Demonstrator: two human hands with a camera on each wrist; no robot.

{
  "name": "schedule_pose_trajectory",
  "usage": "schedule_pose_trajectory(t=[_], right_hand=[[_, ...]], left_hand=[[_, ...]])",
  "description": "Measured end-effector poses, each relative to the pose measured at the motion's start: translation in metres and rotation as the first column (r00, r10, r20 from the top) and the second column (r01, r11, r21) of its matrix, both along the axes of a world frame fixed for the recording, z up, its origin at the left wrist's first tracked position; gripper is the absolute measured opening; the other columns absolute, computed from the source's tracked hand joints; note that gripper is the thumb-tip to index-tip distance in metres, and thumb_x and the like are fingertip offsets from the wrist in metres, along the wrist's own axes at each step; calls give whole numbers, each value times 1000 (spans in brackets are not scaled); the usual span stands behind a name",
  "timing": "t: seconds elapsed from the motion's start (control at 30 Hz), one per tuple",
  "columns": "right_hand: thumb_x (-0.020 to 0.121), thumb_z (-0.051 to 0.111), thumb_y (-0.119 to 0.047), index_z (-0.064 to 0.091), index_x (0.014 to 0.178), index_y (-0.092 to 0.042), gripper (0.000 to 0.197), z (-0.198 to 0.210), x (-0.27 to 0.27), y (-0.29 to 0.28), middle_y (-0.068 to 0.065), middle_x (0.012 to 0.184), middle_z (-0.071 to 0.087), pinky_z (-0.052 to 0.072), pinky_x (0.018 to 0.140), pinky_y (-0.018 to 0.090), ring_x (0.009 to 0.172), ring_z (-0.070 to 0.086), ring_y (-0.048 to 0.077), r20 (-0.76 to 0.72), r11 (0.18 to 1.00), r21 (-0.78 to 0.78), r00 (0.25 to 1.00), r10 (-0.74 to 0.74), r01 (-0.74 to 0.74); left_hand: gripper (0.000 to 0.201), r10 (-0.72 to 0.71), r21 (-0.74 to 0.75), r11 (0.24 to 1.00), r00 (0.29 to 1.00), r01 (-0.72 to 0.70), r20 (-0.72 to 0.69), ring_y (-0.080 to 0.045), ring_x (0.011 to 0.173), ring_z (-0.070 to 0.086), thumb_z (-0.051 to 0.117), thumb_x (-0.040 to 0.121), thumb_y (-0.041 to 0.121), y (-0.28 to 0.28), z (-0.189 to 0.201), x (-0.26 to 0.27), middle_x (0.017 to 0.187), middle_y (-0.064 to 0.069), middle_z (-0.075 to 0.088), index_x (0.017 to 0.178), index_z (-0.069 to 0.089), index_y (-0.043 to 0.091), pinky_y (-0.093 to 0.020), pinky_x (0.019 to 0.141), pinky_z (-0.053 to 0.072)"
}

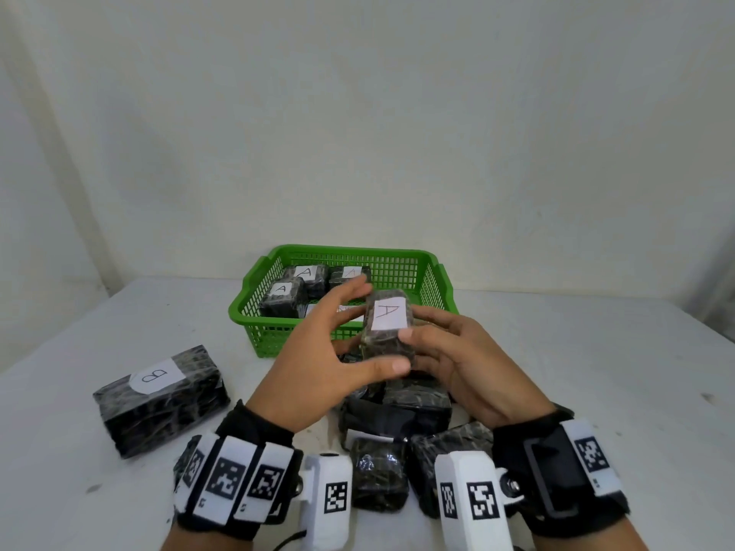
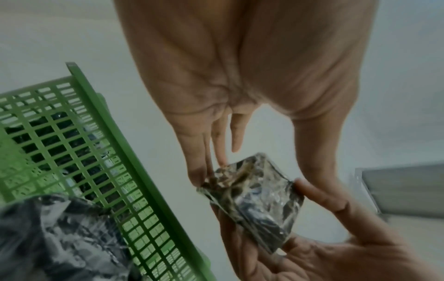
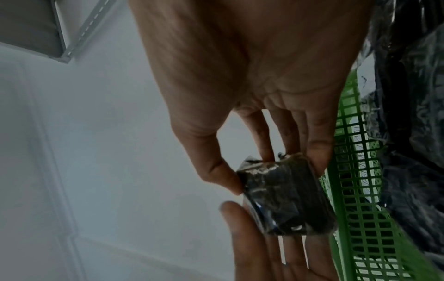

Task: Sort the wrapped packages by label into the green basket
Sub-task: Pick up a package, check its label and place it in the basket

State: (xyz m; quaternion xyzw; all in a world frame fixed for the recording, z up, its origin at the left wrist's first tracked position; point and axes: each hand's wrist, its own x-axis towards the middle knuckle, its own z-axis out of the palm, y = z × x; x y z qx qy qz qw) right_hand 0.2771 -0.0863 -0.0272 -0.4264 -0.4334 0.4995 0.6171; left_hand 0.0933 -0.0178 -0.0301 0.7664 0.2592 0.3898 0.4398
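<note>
A small dark wrapped package labelled A (image 1: 387, 332) is held above the table, just in front of the green basket (image 1: 278, 336). My right hand (image 1: 421, 340) pinches it between thumb and fingers (image 3: 317, 152), plain in the right wrist view on the package (image 3: 286, 195). My left hand (image 1: 360, 332) lies against its other side with straight fingers (image 2: 199, 171) touching the package (image 2: 252, 201). Several packages labelled A (image 1: 284, 298) lie inside the basket. The basket's mesh wall (image 2: 96, 152) (image 3: 360, 218) stands close beside both hands.
A larger package labelled B (image 1: 159, 395) lies on the white table (image 1: 596, 391) at the left. A pile of dark wrapped packages (image 1: 397, 415) sits under and in front of my hands. A white wall stands behind the basket.
</note>
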Motion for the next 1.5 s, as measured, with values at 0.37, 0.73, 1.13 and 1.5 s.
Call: schedule_pose_trajectory(t=[0.37,0.73,1.13,1.5], right_hand=[[78,81,-21,68,129,-16,53,1,-1,1,16,120,75,61,87,38,100,74,25,60,999,19,997,-47,46],[80,80,-25,81,100,-11,24,1,-2,-1,15,100,78,62,78,30,88,73,24,43,996,-74,998,48,-45],[72,92,-24,77,113,-8,46,-11,-2,7,14,108,80,60,89,42,101,76,30,147,996,-47,987,-69,77],[84,77,-26,71,118,-7,40,-3,-4,4,13,104,79,61,77,32,88,75,22,21,998,-45,999,-30,31]], left_hand=[[80,-4,-93,996,998,10,58,-11,117,65,92,63,1,5,-2,-1,129,13,63,127,56,34,-41,100,55],[83,-35,1,999,996,35,80,-10,123,61,87,66,-7,2,-1,2,128,10,65,132,55,32,-39,110,47],[56,-48,66,997,999,47,9,-11,108,70,89,68,0,-2,1,2,113,9,72,113,68,25,-35,98,56],[58,16,30,999,998,-18,64,-9,106,71,90,67,6,2,1,-1,111,10,74,116,67,26,-36,99,55]])
